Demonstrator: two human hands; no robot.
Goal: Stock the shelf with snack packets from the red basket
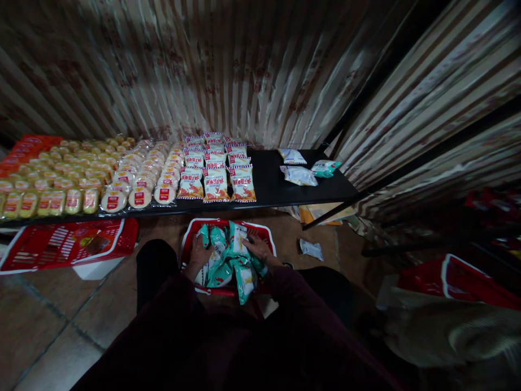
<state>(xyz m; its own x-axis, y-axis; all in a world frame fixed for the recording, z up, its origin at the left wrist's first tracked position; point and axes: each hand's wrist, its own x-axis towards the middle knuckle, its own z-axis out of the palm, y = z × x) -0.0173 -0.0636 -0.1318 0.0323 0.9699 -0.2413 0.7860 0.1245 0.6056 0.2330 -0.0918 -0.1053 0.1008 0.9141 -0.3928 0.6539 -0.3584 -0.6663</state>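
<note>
We hold both forearms forward and down between our knees, reaching into a red basket (268, 232). Our left hand (198, 255) leans inward at its left side; our right hand (260, 250) comes in from the right, back upward. The right fingers (250, 243) are partly extended against a teal-and-white packet (237, 239); we cannot tell whether they grip it. The left fingers (207, 252) lie among the packets at that side, partly hidden, so their opening and hold are unclear too.

The packet at our right fingers stands with its long axis running away from us, printed face up. Nearer us than those fingers, another teal packet (246, 279) points toward us, its lower end over the near rim. More teal packets (220, 269) fill the space between our hands.

Just beyond our fingers runs the black worktop (266, 182), bearing rows of white snack bags (215, 182). Right of the fingers, a pale packet (311, 249) lies on the floor (345, 266), near the worktop's leg (325, 214).
</note>
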